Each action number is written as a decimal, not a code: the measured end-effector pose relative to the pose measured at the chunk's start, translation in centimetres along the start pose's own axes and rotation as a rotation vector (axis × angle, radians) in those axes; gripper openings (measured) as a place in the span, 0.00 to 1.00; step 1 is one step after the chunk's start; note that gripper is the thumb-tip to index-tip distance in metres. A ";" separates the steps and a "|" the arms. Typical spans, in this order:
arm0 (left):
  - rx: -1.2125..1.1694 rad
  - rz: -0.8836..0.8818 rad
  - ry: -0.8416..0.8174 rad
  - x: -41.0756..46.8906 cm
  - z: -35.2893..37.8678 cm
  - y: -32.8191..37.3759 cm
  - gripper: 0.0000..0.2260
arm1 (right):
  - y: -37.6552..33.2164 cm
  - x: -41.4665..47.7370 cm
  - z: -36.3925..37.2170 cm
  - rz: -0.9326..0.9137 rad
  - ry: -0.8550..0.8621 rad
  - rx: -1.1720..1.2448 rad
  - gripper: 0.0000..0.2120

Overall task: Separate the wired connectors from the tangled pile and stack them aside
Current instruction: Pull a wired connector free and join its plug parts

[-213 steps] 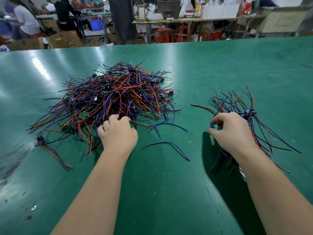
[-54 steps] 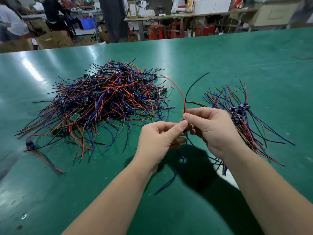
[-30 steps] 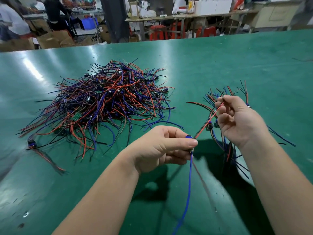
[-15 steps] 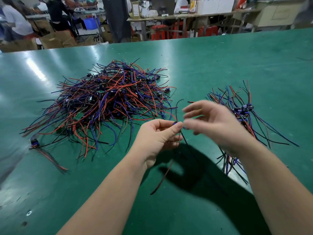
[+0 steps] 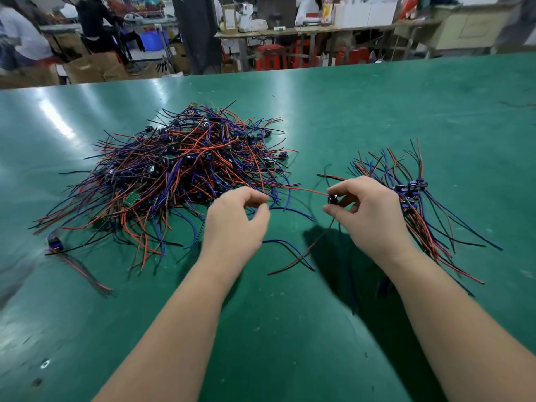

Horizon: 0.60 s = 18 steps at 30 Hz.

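Head view: right hand is just right of the tangled pile, above the green table, forearm angled in. Thumb and index pinch a small dark connector, and its red wire runs left to the pile's near-right edge. Left hand is at that same edge, fingers loosely curled, thumb and index apart, nothing plainly gripped. Sorted stack lies farther right of the pile.
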<state>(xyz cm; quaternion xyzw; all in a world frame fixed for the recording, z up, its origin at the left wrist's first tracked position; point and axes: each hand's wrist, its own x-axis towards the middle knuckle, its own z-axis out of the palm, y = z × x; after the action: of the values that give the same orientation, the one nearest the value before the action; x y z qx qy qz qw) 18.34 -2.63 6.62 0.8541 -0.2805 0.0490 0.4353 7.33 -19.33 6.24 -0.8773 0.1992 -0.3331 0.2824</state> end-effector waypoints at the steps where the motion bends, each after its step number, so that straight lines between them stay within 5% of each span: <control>1: 0.110 0.011 0.038 0.2 -0.3 -0.4 0.05 | 0.5 0.1 -0.1 0.046 -0.051 -0.098 0.09; 7: 0.585 -0.242 -0.181 0.5 -0.5 -2.3 0.19 | 1.1 0.1 -0.5 0.186 -0.165 -0.394 0.07; 11: 0.643 -0.198 -0.183 0.7 -0.1 -2.7 0.16 | 1.2 0.4 -1.1 0.262 -0.170 -0.467 0.09; 15: 0.598 -0.181 -0.108 0.9 -0.2 -3.0 0.14 | 1.1 0.3 -1.1 0.300 -0.184 -0.608 0.10; 18: 0.288 -0.220 -0.028 1.2 -0.3 -3.2 0.11 | 0.7 0.2 -1.0 0.317 -0.176 -0.631 0.12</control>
<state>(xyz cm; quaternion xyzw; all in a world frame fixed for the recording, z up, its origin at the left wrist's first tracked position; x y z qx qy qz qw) 21.05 -1.45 4.94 0.9337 -0.1812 0.0290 0.3073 6.61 -20.29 6.53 -0.9048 0.4006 -0.1304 0.0617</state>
